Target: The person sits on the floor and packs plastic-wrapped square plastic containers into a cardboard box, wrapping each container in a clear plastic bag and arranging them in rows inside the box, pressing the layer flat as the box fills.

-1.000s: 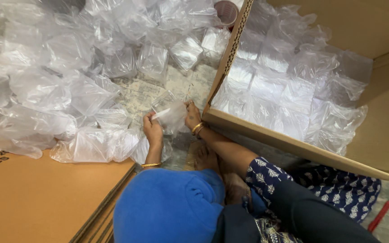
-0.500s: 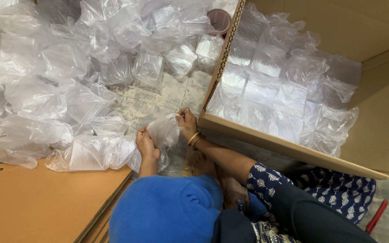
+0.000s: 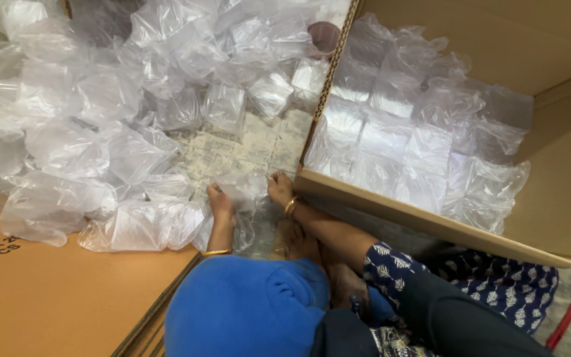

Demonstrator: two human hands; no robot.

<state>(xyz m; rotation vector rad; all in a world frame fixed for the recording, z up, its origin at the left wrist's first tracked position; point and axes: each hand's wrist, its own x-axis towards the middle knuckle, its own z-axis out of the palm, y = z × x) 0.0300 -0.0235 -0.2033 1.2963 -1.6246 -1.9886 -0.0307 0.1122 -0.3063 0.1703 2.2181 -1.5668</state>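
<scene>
My left hand (image 3: 221, 203) and right hand (image 3: 279, 188) both pinch one clear plastic bag (image 3: 246, 192) on the floor just beside the cardboard box (image 3: 431, 221), lower and closer to its front wall than a moment ago.

Both hands, left hand (image 3: 221, 203) and right hand (image 3: 279, 188), grip a clear bag (image 3: 246, 192). Ahead of the grip: bare patterned floor (image 3: 232, 152), passable. Left: heaped bags (image 3: 100, 152) block. Right: cardboard box wall (image 3: 391, 210) blocks, just beside the right hand.
</scene>
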